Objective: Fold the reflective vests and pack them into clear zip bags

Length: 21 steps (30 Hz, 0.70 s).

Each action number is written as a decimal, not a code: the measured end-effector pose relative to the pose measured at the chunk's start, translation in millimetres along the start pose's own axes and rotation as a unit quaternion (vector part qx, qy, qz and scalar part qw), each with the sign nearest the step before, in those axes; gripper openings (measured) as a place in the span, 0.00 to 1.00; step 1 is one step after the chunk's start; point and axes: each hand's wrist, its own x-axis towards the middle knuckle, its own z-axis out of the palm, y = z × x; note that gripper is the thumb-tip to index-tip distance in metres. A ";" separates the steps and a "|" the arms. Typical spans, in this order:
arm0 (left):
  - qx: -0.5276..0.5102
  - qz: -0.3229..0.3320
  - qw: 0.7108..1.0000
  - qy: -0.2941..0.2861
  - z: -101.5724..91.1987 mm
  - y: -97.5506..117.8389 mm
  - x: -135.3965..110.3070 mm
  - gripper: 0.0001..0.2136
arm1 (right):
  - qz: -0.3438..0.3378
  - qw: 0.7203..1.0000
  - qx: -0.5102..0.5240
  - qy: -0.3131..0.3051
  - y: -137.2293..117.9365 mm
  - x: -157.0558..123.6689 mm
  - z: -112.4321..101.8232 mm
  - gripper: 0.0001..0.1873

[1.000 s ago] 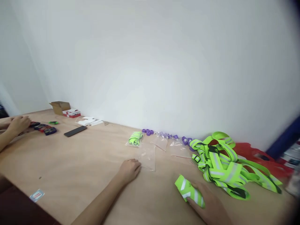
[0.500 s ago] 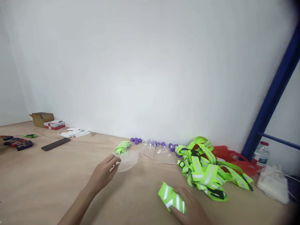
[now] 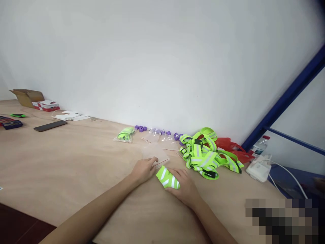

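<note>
My right hand (image 3: 186,186) is closed on a folded neon-green reflective strap (image 3: 167,178) that rests on the wooden table (image 3: 76,162). My left hand (image 3: 144,169) sits just left of it, its fingers pinching the edge of a clear plastic bag (image 3: 154,154) lying flat on the table. Beyond the hands lies a tangled heap of green reflective straps (image 3: 205,156).
A bagged green strap (image 3: 125,134), purple parts (image 3: 141,128) and more clear bags (image 3: 154,135) line the wall. A red bag (image 3: 232,147), water bottle (image 3: 259,147) and white charger (image 3: 257,167) sit right; a black phone (image 3: 50,125) and cardboard box (image 3: 26,97) far left.
My left hand took hold of the clear bag and drew it toward the folded strap in my right hand. The view swung right, so another person's hands at the left edge left the picture.
</note>
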 end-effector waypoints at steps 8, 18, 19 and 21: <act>-0.101 -0.012 0.995 -0.003 12.1 -10.8 0.4 0.10 | 0.039 0.998 -0.027 -0.028 -12.3 4.9 0.7 0.42; -0.123 0.008 0.991 0.056 9.6 -18.2 1.6 0.06 | -0.010 1.000 0.021 -0.002 -16.1 2.3 2.9 0.35; -0.123 0.016 0.990 0.062 7.9 -20.5 2.2 0.08 | -0.025 0.999 0.035 -0.005 -15.8 1.6 3.2 0.36; -0.121 0.038 0.990 0.068 4.0 -24.3 3.1 0.11 | -0.048 0.997 0.057 -0.011 -15.8 0.3 3.8 0.37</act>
